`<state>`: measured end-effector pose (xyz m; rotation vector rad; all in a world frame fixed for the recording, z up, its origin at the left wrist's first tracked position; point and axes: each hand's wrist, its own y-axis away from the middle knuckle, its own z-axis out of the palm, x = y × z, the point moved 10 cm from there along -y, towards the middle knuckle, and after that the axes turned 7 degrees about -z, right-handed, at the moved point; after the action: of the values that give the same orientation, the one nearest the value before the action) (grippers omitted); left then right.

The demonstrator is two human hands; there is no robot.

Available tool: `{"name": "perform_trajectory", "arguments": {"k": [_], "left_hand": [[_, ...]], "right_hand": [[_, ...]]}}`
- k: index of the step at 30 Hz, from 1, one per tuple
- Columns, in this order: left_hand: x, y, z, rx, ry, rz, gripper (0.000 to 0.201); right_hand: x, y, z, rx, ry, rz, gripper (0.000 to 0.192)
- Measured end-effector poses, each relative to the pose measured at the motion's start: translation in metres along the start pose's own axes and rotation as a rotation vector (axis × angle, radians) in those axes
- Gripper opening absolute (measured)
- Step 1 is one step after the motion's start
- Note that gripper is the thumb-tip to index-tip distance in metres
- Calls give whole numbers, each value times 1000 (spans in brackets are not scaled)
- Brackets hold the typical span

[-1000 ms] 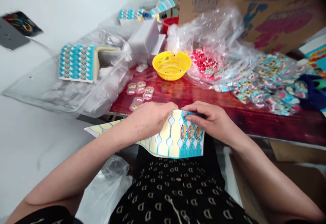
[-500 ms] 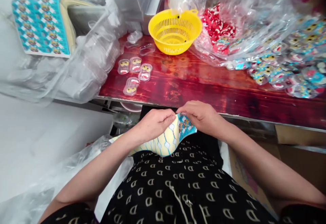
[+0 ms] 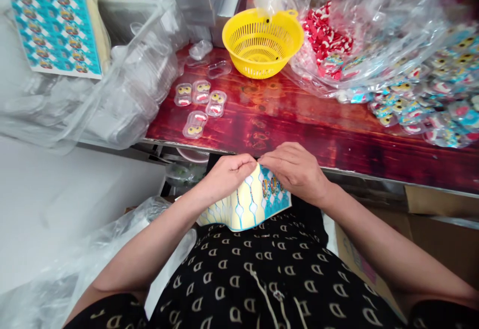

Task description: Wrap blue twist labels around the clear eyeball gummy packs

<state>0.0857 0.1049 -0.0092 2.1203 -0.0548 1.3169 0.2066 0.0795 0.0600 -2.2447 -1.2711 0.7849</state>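
The sticker sheet (image 3: 249, 203) lies over the person's lap, just below the near edge of the red table (image 3: 299, 124), its top edge pinched between both hands. From the head view, the left hand (image 3: 228, 174) has its fingers curled shut on the sheet's upper left part, where the yellow backing shows with blue outlines of peeled spots. The right hand (image 3: 295, 169) grips the upper right part with fingers closed, thumb side meeting the left hand (the fingertips of both are touching or nearly so). The few printed stickers left sit on the blue strip at the sheet's right end, partly under the right hand.

On the table, well apart from the hands, four clear shells (image 3: 198, 107) with small toys inside lie in a cluster. Behind them stands a yellow basket (image 3: 262, 44). To the right a clear bag (image 3: 348, 29) holds red pieces, and a heap of packed shells (image 3: 430, 109) spreads toward the table's right end. At far left a stack of sheets (image 3: 56, 27) rests inside loose plastic wrap (image 3: 123, 99).
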Motion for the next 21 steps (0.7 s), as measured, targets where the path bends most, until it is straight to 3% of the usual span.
{"name": "perform_trajectory", "arguments": {"k": [5, 8, 14, 21], "left_hand": [[-5, 0, -11, 52, 77, -34, 24], [-3, 2, -6, 19, 82, -30, 24], [-4, -4, 0, -4, 187, -34, 24], [-15, -8, -1, -18, 349, -104, 21]], "right_hand": [[0, 8, 4, 29, -51, 44, 16], [7, 10, 2, 81, -92, 126, 21], [2, 9, 7, 43, 31, 76, 28], [7, 13, 6, 127, -52, 135, 22]]}}
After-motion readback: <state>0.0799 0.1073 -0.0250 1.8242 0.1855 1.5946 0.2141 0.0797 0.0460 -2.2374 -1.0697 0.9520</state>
